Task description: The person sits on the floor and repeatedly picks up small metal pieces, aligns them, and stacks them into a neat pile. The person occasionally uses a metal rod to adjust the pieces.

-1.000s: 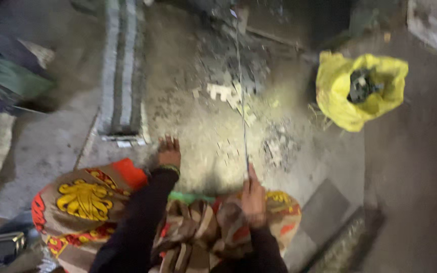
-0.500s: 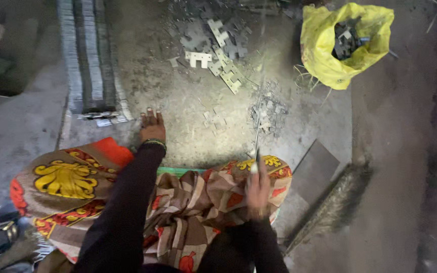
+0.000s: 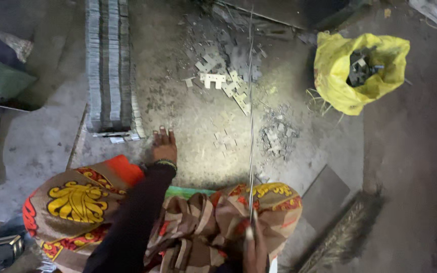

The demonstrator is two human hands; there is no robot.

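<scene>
Both hands are sitting lower in view than half a second ago. Left hand [image 3: 164, 146] is resting flat, fingers spread, on the floor [image 3: 188, 116], grasping nothing. Right hand [image 3: 255, 247], cut off at the bottom edge, is pinching a thin rod [image 3: 251, 116] running straight away from the body, over the scattered metal pieces [image 3: 223, 83]. Its far tip is fading into shadow.

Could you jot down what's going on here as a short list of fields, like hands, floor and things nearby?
Left hand: left hand flat on the dusty floor
Right hand: right hand holds a thin metal rod
Ahead: small metal pieces scattered on the floor
Left side: stacked grey strips
Right side: yellow bag with dark metal parts inside
Lap: patterned cloth
</scene>
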